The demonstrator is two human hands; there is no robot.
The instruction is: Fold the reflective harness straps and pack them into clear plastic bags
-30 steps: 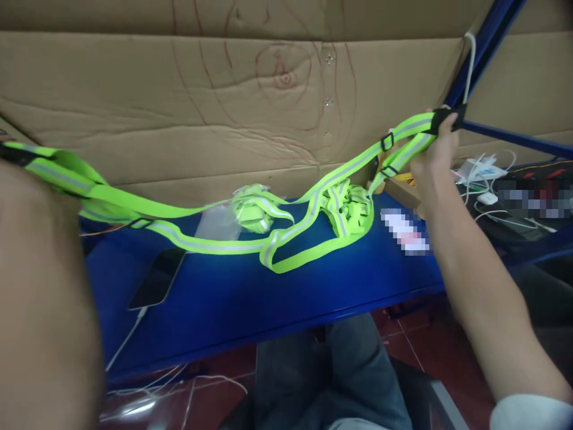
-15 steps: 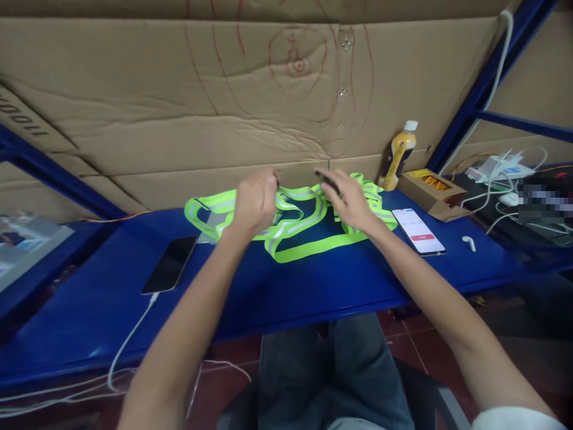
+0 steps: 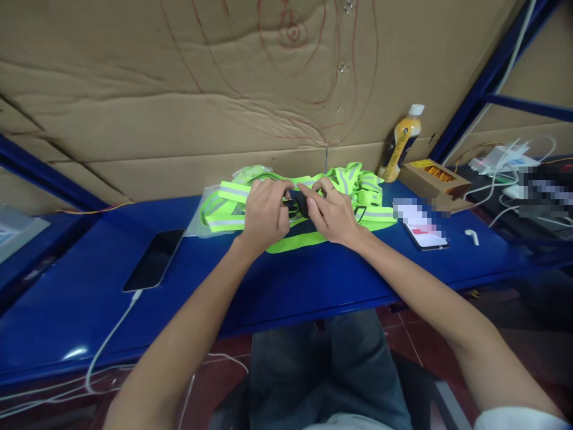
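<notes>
Neon-yellow reflective straps [image 3: 371, 216] with silver stripes lie bunched along the back of the blue table. Above them my two hands are close together. Between them is a black side-release buckle. My left hand [image 3: 267, 214] is closed on its pronged half [image 3: 290, 207]. Closed too, my right hand [image 3: 332, 210] pinches the wider black half [image 3: 300, 203] between thumb and fingers. The halves are very near each other; whether they touch I cannot tell. Under the left end of the straps lies a clear plastic bag [image 3: 195, 218].
A dark phone [image 3: 154, 260] on a white cable lies left. To the right are a lit phone [image 3: 427, 234], a white earbud [image 3: 471, 237], a yellow drink bottle [image 3: 400, 145] and an open cardboard box [image 3: 436, 179]. A cardboard wall [image 3: 179, 131] stands behind the blue table [image 3: 286, 286].
My hands have come closer together, the right one moving left and its raised fingers closing on the buckle half. The straps at left have shifted. The view has tilted slightly down.
</notes>
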